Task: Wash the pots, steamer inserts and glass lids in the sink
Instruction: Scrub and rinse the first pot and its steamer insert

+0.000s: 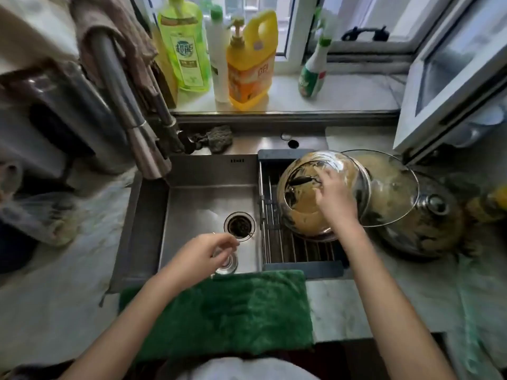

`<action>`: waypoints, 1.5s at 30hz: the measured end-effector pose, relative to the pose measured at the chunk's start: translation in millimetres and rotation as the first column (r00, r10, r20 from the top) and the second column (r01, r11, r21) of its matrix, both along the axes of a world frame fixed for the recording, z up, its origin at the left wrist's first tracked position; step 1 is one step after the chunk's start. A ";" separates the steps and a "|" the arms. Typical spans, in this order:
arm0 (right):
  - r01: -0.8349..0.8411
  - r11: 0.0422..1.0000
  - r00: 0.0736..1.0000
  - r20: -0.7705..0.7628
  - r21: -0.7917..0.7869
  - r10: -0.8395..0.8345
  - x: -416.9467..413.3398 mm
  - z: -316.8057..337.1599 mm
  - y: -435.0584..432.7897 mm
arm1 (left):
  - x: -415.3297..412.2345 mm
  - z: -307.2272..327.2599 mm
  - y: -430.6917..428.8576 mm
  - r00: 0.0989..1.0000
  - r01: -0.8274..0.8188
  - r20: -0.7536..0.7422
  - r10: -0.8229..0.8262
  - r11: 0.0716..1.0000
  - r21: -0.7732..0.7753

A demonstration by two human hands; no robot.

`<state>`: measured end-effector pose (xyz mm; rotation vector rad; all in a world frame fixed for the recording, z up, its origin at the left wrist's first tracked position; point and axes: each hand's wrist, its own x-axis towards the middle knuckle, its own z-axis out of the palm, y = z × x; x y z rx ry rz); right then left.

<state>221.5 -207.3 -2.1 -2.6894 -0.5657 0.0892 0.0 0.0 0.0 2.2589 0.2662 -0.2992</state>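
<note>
Two hands at the sink, two dirty glass lids on the right.

My left hand [204, 249] grips one small clear glass [226, 263] over the near side of the sink [192, 198], close to the drain [239, 224]. My right hand [336, 197] reaches onto the near glass lid [301, 215], fingers curled at its black handle [300, 181]; I cannot tell if they grip it. That lid sits on the rack [296, 249]. The second glass lid [395, 187] leans on a pot [428, 229]. Four bottles stand on the far sill. One green cloth [219, 311] lies near me.
</note>
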 end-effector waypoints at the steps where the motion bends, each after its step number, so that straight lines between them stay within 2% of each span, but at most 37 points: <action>1: -0.041 0.995 0.999 0.007 -0.090 0.042 8.2 -0.9 6.1 | 4.8 -3.0 -1.6 1.000 -0.014 -0.004 0.013 1.000 -0.011; 6: -0.200 0.940 0.979 -0.035 -0.275 0.198 27.2 -4.6 30.1 | 20.5 -3.9 -8.7 0.997 -0.040 -0.072 0.039 0.999 -0.013; 8: -0.205 0.926 0.978 -0.032 -0.316 0.205 28.7 -5.2 29.0 | 22.9 -4.2 -9.6 0.996 -0.054 -0.080 0.050 0.997 -0.048; 15: -0.189 0.955 0.979 0.030 -0.227 0.200 26.9 -0.5 26.5 | 32.7 -6.1 -5.9 0.990 -0.124 -0.082 0.115 0.985 -0.117; 18: -0.172 0.973 0.978 0.089 -0.151 0.187 22.2 18.6 15.7 | 40.2 -2.0 -8.7 0.985 -0.165 -0.077 0.153 0.969 -0.186; 21: -0.173 0.985 0.973 0.148 -0.026 0.175 11.2 38.7 6.5 | 50.0 4.3 -13.8 0.959 -0.281 -0.119 0.257 0.919 -0.278; 24: -0.154 0.979 0.972 0.199 0.133 0.126 -3.4 51.2 -1.7 | 61.0 13.9 -23.0 0.881 -0.473 -0.258 0.398 0.776 -0.418; 26: -0.144 0.961 0.978 0.185 0.236 0.101 -14.5 54.0 -8.0 | 65.7 22.7 -31.9 0.813 -0.581 -0.351 0.465 0.594 -0.556; 28: -0.137 0.937 0.984 0.155 0.321 0.091 -23.6 53.1 -12.8 | 71.1 28.2 -35.8 0.771 -0.607 -0.409 0.488 0.371 -0.703; 30: -0.138 0.926 0.984 0.156 0.352 0.087 -32.4 49.3 -15.9 | 75.8 34.7 -36.4 0.711 -0.611 -0.444 0.545 0.168 -0.773; 32: -0.129 0.911 0.987 0.138 0.392 0.080 -38.6 44.9 -18.5 | 80.3 43.0 -35.6 0.633 -0.624 -0.471 0.615 0.045 -0.780; 33: -0.124 0.902 0.990 0.113 0.414 0.084 -41.5 42.5 -20.4 | 81.9 47.3 -35.7 0.609 -0.627 -0.463 0.644 0.032 -0.779; 34: -0.123 0.895 0.991 0.094 0.430 0.092 -44.3 41.2 -24.1 | 82.8 52.6 -37.3 0.609 -0.614 -0.433 0.665 0.050 -0.788; 35: -0.125 0.891 0.992 0.087 0.437 0.096 -45.9 39.2 -30.2 | 83.5 58.4 -39.8 0.628 -0.598 -0.368 0.686 0.123 -0.792; 37: -0.095 0.891 0.991 0.122 0.443 0.045 -46.1 35.2 -46.7 | 83.5 70.0 -45.3 0.692 -0.558 -0.165 0.703 0.376 -0.740; 39: 0.040 0.866 0.965 0.207 0.499 -0.164 -39.3 27.5 -72.2 | 83.6 76.2 -47.7 0.738 -0.498 0.031 0.674 0.574 -0.650; 40: 0.144 0.821 0.914 0.242 0.553 -0.324 -33.8 21.1 -88.6 | 84.6 78.7 -47.8 0.751 -0.475 0.091 0.654 0.630 -0.615; 42: 0.398 0.658 0.717 0.231 0.639 -0.657 -26.0 -0.8 -129.3 | 86.8 80.8 -49.6 0.771 -0.439 0.152 0.618 0.690 -0.576; 44: 0.665 0.473 0.493 0.136 0.578 -0.859 -20.8 -24.6 -165.8 | 87.5 80.4 -52.7 0.779 -0.430 0.142 0.611 0.686 -0.587; 45: 0.789 0.391 0.414 0.060 0.474 -0.908 -17.9 -35.0 -180.7 | 87.0 79.7 -55.3 0.784 -0.426 0.129 0.607 0.678 -0.599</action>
